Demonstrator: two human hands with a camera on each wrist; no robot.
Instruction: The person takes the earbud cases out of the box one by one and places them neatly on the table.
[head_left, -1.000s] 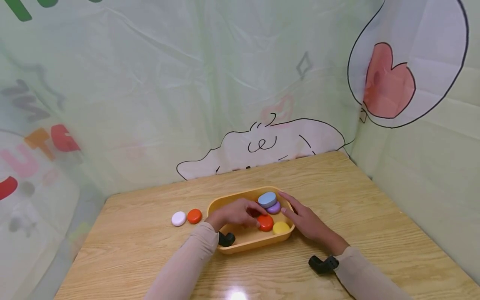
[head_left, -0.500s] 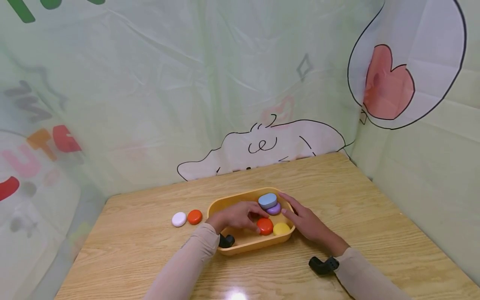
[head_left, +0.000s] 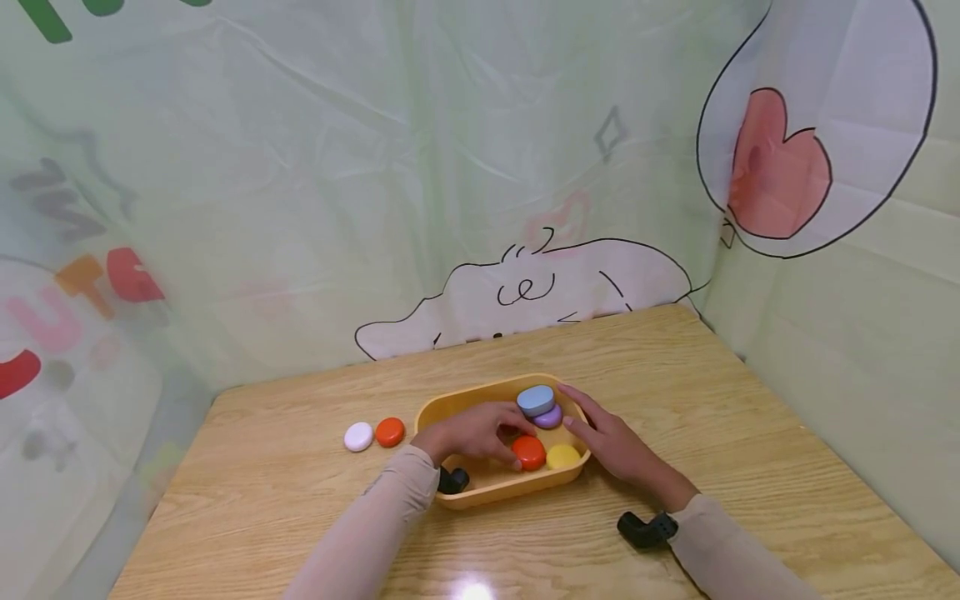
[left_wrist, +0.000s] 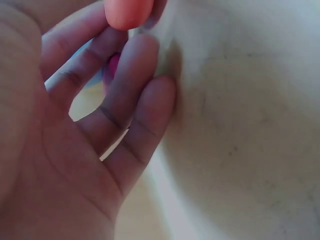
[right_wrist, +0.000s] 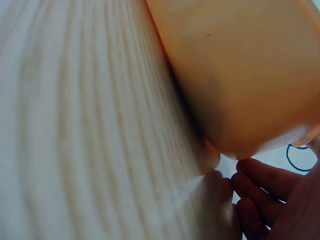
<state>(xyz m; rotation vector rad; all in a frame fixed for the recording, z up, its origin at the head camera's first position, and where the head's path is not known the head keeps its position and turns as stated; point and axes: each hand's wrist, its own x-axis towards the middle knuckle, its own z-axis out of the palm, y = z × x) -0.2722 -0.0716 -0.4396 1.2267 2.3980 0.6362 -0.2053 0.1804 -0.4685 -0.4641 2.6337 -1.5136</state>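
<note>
In the head view a shallow yellow-orange tray (head_left: 487, 500) lies on the table. My left hand (head_left: 480, 429) reaches into it, thumb and fingertips pinching a red rounded disc (head_left: 529, 453) near the front wall. That red disc (left_wrist: 129, 11) also shows between the fingers at the top of the left wrist view. My right hand (head_left: 618, 446) holds the tray's right end, thumb over the rim and fingers along the outside wall. Beside the red disc sits a yellow rounded piece (head_left: 562, 457). Farther back, a light blue oval piece (head_left: 536, 400) leans over a purple disc (head_left: 549, 417).
Left of the tray, a white disc (head_left: 358, 437) and another red disc (head_left: 390, 432) lie on the wooden table (head_left: 270, 500). A printed curtain (head_left: 300, 208) hangs behind the table and along its sides. Black wrist cameras are strapped to both wrists.
My left hand has shifted the red disc slightly toward the front wall and a little left, up beside the yellow piece. The right hand and the tray stay in place.
</note>
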